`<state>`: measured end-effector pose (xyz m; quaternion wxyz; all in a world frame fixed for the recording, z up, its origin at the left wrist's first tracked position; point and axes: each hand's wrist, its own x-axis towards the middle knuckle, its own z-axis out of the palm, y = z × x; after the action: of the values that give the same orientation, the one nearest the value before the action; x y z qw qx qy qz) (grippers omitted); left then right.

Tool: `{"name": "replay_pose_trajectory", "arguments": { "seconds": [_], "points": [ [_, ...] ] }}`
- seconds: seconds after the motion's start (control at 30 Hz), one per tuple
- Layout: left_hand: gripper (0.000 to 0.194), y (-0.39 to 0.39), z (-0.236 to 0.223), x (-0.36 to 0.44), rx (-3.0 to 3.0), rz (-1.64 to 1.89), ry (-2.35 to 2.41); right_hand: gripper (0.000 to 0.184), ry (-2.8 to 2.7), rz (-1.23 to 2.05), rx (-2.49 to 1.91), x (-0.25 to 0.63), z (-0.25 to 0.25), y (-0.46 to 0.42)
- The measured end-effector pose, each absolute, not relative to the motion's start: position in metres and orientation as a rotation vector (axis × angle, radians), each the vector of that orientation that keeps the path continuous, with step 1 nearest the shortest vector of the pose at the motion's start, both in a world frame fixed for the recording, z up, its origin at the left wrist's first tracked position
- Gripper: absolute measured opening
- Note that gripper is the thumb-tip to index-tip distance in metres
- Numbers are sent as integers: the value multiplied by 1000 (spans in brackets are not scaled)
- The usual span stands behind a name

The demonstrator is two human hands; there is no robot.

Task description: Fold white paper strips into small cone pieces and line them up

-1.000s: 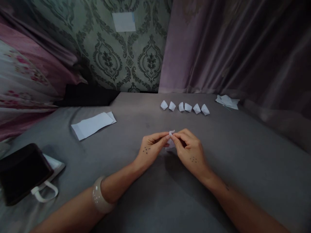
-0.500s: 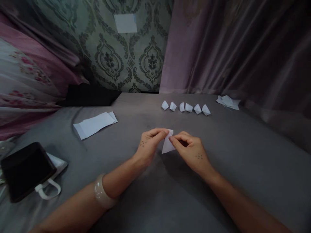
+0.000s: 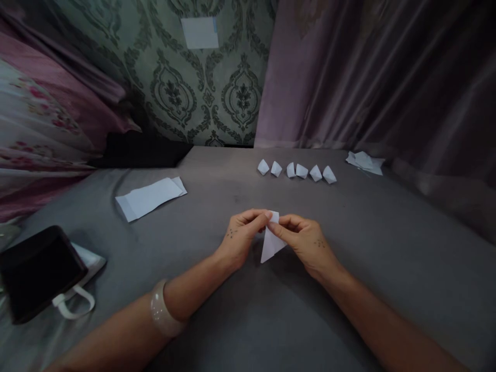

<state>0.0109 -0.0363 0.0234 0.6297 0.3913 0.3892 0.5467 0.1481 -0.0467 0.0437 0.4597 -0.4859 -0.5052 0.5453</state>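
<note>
A small folded piece of white paper [image 3: 270,245] is pinched between both hands above the grey surface, its pointed part hanging down. My left hand [image 3: 244,235] grips its upper left edge between thumb and fingers. From the other side, my right hand [image 3: 306,237] presses its thumb on the paper's face, with the fingers curled behind. Part of the sheet is hidden by the fingers. Farther back, a row of several small folded white paper shapes [image 3: 301,171] stands beyond the hands.
To the left lies a stack of white paper strips [image 3: 153,198]. A black phone or tablet [image 3: 42,274] with a white cable loop [image 3: 75,307] rests at the near left. Paper scraps [image 3: 365,162] lie at the far right, and black cloth [image 3: 143,150] at the back left.
Both hands have come slightly nearer with the paper. The pointed lower part now hangs lower, and more of the paper shows below the thumbs.
</note>
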Motion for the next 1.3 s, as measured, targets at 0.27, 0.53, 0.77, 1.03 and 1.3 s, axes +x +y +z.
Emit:
{"name": "replay_pose_trajectory", "arguments": {
  "seconds": [0.27,0.53,0.77,1.03,1.3],
  "points": [
    [12,-34,20,10,835,1248,867,26,-1204,1249,-1220,147,42,-48],
    [12,-35,19,9,838,1230,890,25,-1178,1234,-1249,146,38,-47],
    [12,-32,16,8,799,1203,947,25,-1113,1214,-1221,142,34,-48],
    [9,-33,18,6,779,1195,956,22,-1160,1163,-1222,141,29,-48],
    [8,-31,16,5,777,1190,941,14,-1394,944,-1232,143,24,-50]
  ]
}}
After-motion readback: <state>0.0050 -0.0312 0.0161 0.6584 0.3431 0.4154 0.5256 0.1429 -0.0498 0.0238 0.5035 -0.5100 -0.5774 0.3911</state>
